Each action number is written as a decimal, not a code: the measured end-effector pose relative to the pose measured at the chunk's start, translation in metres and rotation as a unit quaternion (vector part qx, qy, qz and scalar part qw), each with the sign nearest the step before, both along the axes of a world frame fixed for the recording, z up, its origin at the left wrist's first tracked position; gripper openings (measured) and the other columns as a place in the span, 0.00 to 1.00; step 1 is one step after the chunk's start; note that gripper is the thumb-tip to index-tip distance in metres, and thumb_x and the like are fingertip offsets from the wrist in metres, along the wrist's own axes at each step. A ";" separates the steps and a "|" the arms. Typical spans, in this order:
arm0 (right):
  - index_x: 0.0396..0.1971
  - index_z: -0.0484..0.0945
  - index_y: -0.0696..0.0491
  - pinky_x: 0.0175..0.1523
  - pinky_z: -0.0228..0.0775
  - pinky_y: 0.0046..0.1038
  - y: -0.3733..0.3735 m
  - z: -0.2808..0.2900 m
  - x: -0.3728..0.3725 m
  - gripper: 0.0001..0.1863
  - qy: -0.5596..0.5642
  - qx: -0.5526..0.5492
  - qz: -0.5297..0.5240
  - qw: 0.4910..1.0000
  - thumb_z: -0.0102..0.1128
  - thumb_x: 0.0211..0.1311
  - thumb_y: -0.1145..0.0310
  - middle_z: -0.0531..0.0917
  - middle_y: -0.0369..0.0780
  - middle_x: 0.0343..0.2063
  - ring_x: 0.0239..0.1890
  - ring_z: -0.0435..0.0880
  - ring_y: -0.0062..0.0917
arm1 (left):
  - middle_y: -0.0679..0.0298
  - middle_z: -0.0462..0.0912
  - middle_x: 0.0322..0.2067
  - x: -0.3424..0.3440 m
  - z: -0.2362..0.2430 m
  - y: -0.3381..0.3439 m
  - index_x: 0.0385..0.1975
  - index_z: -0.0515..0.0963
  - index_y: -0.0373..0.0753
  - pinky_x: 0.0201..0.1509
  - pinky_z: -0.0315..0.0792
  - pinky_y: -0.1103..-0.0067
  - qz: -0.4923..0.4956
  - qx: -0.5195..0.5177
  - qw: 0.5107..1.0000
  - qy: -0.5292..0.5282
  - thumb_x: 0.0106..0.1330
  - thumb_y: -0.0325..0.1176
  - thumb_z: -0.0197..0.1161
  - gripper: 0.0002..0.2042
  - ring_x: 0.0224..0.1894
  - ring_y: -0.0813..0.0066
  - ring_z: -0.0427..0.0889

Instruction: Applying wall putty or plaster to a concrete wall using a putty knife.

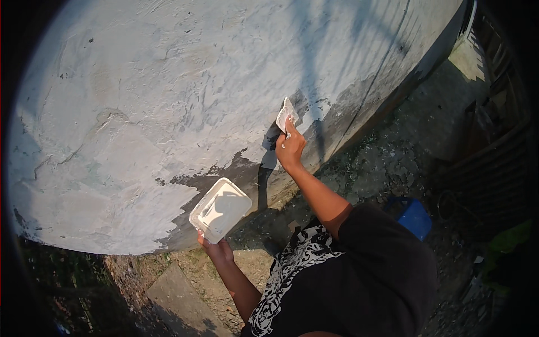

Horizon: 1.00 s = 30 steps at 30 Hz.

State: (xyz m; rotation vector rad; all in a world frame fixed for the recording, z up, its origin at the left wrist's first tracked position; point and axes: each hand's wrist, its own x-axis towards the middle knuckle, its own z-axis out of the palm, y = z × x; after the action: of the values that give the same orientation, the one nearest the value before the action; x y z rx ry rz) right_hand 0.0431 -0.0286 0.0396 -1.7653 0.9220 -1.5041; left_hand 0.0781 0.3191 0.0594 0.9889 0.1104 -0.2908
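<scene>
My left hand [218,251] grips the lower edge of a pale rectangular plastic tub [238,190], held tilted in front of the wall. White paste [212,209] lies inside it, partly in shadow. Farther up and to the right, my right hand [291,150] pinches a small, flat putty spreader [285,113] coated with white paste. Its blade is at the wall [135,84], over a dark grey patch; whether the whole edge touches cannot be made out. White smears mark the right fingers. Rough white coating covers most of the wall, with bare grey along its lower part.
A blue plastic container [414,218] stands on the ground to the right. Below the wall runs a grey, debris-strewn strip [387,140]. A flat slab [182,297] lies on the earth at lower left. Dark stacked material [488,163] lines the right side.
</scene>
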 end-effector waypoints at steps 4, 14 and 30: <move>0.61 0.68 0.65 0.47 0.76 0.41 0.058 -0.025 0.029 0.33 0.059 -0.023 0.100 0.993 0.55 0.49 0.81 0.77 0.59 0.53 0.45 0.81 0.54 | 0.60 0.76 0.58 0.000 0.000 0.014 0.62 0.67 0.37 0.62 0.72 0.69 0.020 -0.001 1.000 -0.016 0.74 0.51 0.48 0.26 0.58 0.67 0.77; 0.44 0.80 0.61 0.41 0.75 0.42 0.009 -0.035 -0.039 0.18 -0.007 0.032 0.099 0.995 0.52 0.53 0.75 0.83 0.55 0.36 0.36 0.82 0.53 | 0.60 0.75 0.59 0.020 0.008 -0.017 0.62 0.67 0.37 0.62 0.72 0.69 -0.019 -0.021 0.999 -0.022 0.75 0.49 0.49 0.25 0.60 0.66 0.75; 0.54 0.77 0.60 0.43 0.74 0.46 0.027 -0.045 -0.019 0.25 0.057 0.050 0.161 0.984 0.53 0.53 0.75 0.82 0.59 0.33 0.36 0.82 0.55 | 0.59 0.69 0.64 -0.003 -0.001 -0.003 0.67 0.61 0.40 0.69 0.63 0.67 -0.006 0.047 0.999 -0.020 0.76 0.51 0.46 0.26 0.65 0.64 0.68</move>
State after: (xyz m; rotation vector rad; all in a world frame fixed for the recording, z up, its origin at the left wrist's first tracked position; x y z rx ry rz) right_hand 0.0237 -0.0021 -0.0052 -1.8384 0.7120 -1.1439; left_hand 0.0754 0.3157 0.0583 1.0890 0.0836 -0.2783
